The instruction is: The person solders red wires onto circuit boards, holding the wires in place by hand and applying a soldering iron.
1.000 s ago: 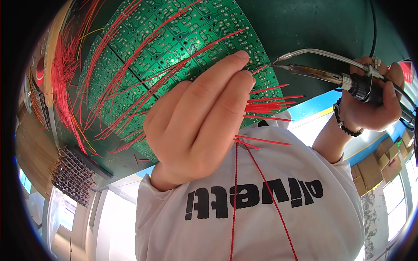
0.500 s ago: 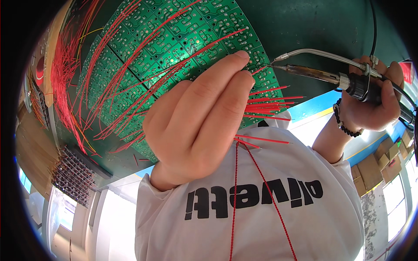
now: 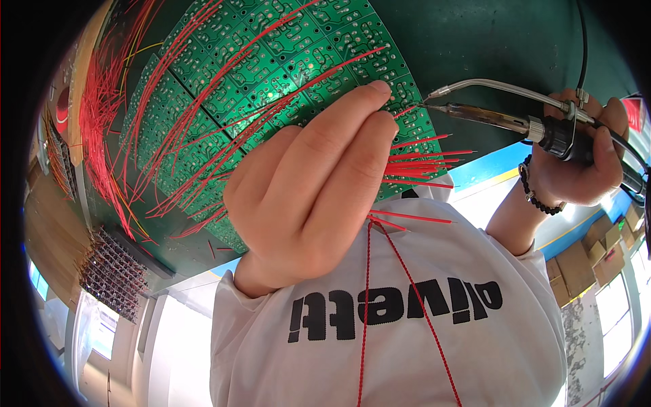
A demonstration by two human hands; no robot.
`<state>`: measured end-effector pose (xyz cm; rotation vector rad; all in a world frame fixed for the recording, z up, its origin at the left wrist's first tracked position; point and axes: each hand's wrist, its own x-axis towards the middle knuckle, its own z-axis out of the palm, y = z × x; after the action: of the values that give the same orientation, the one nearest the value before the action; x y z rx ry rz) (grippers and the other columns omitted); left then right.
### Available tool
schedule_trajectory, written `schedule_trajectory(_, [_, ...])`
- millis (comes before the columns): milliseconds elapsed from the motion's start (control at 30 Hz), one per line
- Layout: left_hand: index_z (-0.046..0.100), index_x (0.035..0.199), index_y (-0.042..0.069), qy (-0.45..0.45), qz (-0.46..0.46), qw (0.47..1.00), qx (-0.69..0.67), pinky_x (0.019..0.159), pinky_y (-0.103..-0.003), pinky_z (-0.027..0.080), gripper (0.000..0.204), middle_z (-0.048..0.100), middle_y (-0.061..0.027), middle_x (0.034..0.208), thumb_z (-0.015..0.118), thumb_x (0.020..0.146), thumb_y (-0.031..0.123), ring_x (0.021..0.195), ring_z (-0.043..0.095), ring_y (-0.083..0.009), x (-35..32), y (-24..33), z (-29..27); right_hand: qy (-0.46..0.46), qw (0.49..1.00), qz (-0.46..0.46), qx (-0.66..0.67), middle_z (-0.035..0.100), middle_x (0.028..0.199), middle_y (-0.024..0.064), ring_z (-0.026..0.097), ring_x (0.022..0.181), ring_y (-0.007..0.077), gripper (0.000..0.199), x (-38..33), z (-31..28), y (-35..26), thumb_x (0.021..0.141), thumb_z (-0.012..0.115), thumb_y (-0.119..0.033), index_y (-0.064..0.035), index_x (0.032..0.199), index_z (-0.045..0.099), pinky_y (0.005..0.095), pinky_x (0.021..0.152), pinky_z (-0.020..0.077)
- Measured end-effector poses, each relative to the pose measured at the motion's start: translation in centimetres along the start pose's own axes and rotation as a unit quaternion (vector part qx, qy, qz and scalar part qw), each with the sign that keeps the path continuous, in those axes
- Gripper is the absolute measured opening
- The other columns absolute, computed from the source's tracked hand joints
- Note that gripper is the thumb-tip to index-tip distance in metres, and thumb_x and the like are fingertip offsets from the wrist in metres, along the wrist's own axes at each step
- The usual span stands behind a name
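Note:
My left hand (image 3: 305, 183) is closed, its fingertips pinching a short-tipped red wire (image 3: 405, 110). More red wires (image 3: 424, 165) stick out from beneath its fingers, their bare tips to the right. Under and behind this hand lies a green circuit board panel (image 3: 352, 27), with several long red wires trailing across it. My right hand (image 3: 583, 152) is wrapped around a soldering iron (image 3: 488, 117) with a curved metal feed tube (image 3: 495, 80) clamped on it. The iron's tip and the tube's end come close together at the pinched wire's end, by the board's right edge.
A large bundle of red wires (image 3: 102, 129), with some yellow ones, lies left of the panel on the dark green table (image 3: 502, 34). A rack of small dark parts (image 3: 114, 275) sits at lower left. A black cable (image 3: 583, 41) runs to the iron. Cardboard boxes (image 3: 575, 268) stand at right.
The panel and the red wire in my left hand have shifted very slightly. My right hand and the soldering iron stay in nearly the same place.

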<state>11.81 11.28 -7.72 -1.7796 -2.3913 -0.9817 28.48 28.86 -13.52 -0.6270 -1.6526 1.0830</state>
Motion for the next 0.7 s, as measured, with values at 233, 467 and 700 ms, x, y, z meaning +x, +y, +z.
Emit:
schedule_trajectory(233, [0.063, 0.079, -0.001, 0.002, -0.002, 1.000, -0.001, 0.060, -0.024, 0.051, 0.015, 0.064, -0.0104, 0.081, 0.069, 0.065, -0.002, 0.068, 0.062, -0.0183, 0.03, -0.02, -0.02, 0.003, 1.000, 0.004, -0.019, 0.053, 0.069, 0.0186, 0.050, 0.054, 0.0196, 0.017, 0.07, -0.24, -0.11, 0.073, 0.043, -0.008, 0.0012, 0.088, 0.040, 0.0228, 0.044, 0.0412])
schedule_trajectory(467, [0.063, 0.078, -0.002, -0.003, -0.009, 1.000, 0.001, 0.061, -0.024, 0.051, 0.014, 0.064, -0.0105, 0.081, 0.069, 0.065, -0.002, 0.068, 0.062, -0.0182, 0.01, 0.03, -0.08, 0.004, 0.999, 0.008, -0.036, 0.053, 0.068, 0.0185, 0.050, 0.054, 0.0197, 0.017, -0.08, -0.40, 0.00, 0.073, 0.042, -0.010, 0.0014, 0.085, 0.040, 0.0229, 0.045, 0.0418])
schedule_trajectory(700, [0.063, 0.078, -0.002, -0.001, -0.004, 1.000, -0.006, 0.061, -0.024, 0.051, 0.015, 0.064, -0.0104, 0.082, 0.069, 0.065, -0.002, 0.069, 0.062, -0.0180, 0.17, 0.02, -0.06, 0.009, 0.998, 0.012, -0.059, 0.053, 0.068, 0.0185, 0.050, 0.054, 0.0198, 0.016, 0.04, -0.05, -0.33, 0.073, 0.041, -0.012, 0.0016, 0.083, 0.040, 0.0231, 0.045, 0.0424])
